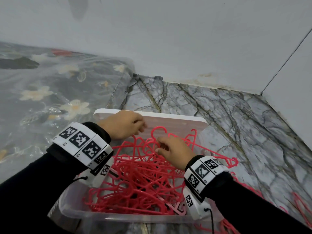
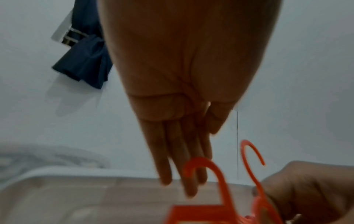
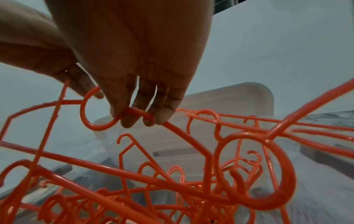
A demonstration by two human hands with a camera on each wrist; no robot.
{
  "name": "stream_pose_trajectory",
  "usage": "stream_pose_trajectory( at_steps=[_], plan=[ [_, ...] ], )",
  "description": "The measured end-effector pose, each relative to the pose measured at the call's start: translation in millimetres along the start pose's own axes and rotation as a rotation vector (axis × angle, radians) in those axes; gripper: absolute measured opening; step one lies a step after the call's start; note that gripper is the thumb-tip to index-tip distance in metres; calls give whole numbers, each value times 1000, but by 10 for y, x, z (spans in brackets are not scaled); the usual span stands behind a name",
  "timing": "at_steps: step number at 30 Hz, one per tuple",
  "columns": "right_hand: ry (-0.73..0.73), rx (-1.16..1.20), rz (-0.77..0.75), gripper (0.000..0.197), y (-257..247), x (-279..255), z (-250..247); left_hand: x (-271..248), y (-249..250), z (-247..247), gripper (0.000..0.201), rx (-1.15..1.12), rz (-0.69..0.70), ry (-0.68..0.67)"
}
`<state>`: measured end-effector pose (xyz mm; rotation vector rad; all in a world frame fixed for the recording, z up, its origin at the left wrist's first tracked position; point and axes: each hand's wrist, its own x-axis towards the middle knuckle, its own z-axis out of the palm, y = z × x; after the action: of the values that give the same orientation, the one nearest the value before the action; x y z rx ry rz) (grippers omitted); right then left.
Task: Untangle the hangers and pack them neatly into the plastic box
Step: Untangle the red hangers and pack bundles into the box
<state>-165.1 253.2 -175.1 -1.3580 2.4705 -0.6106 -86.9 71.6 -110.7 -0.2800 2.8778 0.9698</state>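
Note:
A tangle of pink-red hangers [image 1: 140,183] fills the clear plastic box [image 1: 118,215] on the floor. My right hand [image 1: 172,151] is over the far part of the pile, its fingers [image 3: 161,116] curled round the neck of one hanger [image 3: 180,133] just below its hook [image 3: 91,121]. My left hand [image 1: 125,125] hovers to the left of it, in front of the white lid [image 1: 177,120]. Its fingers [image 2: 182,159] are straight and reach toward that hook [image 2: 203,166], holding nothing. The held hanger is still threaded through others.
The lid leans upright behind the box. More hangers [image 1: 300,205] lie on the marble floor [image 1: 236,124] to the right. A bed with a plastic-covered floral sheet [image 1: 50,90] is on the left, and grey walls close the corner behind.

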Motion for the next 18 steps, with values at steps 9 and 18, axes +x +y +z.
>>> stream_pose_trajectory(
  at_steps=[9, 18],
  plan=[
    [-20, -8, 105, 27, 129, 24, 11, -118, -216, -69, 16, 334, -75, -379],
    [7, 12, 200, 23, 151, 44, 42, -162, -411, -250, 19, 449, -240, -312]
  ],
)
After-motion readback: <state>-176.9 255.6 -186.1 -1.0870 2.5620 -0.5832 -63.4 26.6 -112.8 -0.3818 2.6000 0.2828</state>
